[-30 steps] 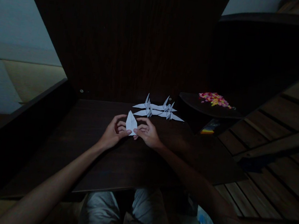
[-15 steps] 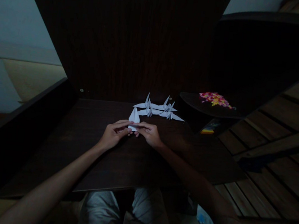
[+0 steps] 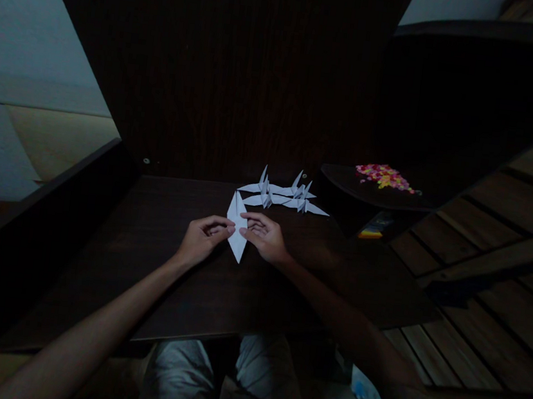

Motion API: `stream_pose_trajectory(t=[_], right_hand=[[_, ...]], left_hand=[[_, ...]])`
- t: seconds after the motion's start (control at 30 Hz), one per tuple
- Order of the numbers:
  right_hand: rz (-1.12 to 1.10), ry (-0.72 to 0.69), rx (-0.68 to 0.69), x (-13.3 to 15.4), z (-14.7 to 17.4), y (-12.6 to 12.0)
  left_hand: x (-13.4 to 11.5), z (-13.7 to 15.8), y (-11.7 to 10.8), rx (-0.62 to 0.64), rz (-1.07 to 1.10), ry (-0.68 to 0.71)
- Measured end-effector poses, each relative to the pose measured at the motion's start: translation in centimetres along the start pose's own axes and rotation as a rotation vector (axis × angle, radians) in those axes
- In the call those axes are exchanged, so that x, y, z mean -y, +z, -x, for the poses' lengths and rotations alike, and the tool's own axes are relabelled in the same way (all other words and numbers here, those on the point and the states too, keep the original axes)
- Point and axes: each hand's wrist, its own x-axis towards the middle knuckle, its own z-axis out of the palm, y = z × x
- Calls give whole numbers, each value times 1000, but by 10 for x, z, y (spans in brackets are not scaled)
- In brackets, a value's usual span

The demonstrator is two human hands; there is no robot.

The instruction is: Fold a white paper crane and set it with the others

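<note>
In the head view, the slim white diamond of folded paper (image 3: 237, 242) was between the bare left hand (image 3: 202, 237) and the bare right hand (image 3: 267, 237), over the dark brown wooden desktop (image 3: 162, 293), with both hands about equally near and each pinching one side near mid-length. Its long axis ran crosswise to that grip, the far tip leaning slightly left and the near tip toward the person; whether the far tip touched the white folded-paper birds (image 3: 278, 199) beyond could not be told.
</note>
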Motion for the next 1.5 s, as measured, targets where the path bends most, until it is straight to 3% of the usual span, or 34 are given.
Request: stream_pose_trajectory(t=[0.17,0.43,0.57,0.7,0.87,0.97,1.27,1.5], right_hand=[[-47,15,-24,3,0,-1],[-21,-26,0,5,1,0],[60,-125,53,9,3,3],[248,-263,11,12,3,2],[322,-289,-20,7,1,-1],[324,-302,-4,6,2,-1],[11,-99,-42,-3,0,3],[-16,-31,-13,0,-1,1]], left_hand=[[0,0,2,-38,83,34],[-1,0,1,-42,-31,51],[-2,-1,1,3,-37,38],[-4,-1,0,90,12,-25],[-3,3,1,206,272,-134],[-4,3,3,203,261,-172],[-2,-1,3,174,179,-179],[-4,1,3,152,245,-145]])
